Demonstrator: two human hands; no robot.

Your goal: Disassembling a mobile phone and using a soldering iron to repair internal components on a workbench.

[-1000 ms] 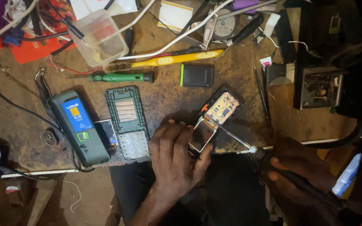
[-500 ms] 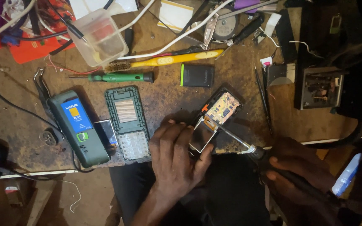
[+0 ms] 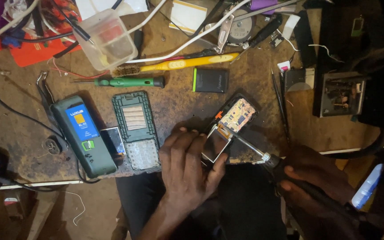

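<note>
An opened phone [image 3: 234,116] lies on the worn brown bench with its orange circuit board showing and its small screen [image 3: 215,144] folded out toward me. My left hand [image 3: 187,171] lies flat over the phone's near end, fingers pressing beside the screen. My right hand [image 3: 316,184] grips a dark soldering iron [image 3: 272,161], and the iron's thin metal tip reaches to the joint between screen and board.
A green phone frame with keypad [image 3: 135,131] and a dark green battery tester [image 3: 83,133] lie to the left. A green screwdriver [image 3: 118,82], yellow toothbrush [image 3: 187,63], black battery [image 3: 210,80], clear tub [image 3: 107,39] and cables lie behind. A black box [image 3: 340,95] stands right.
</note>
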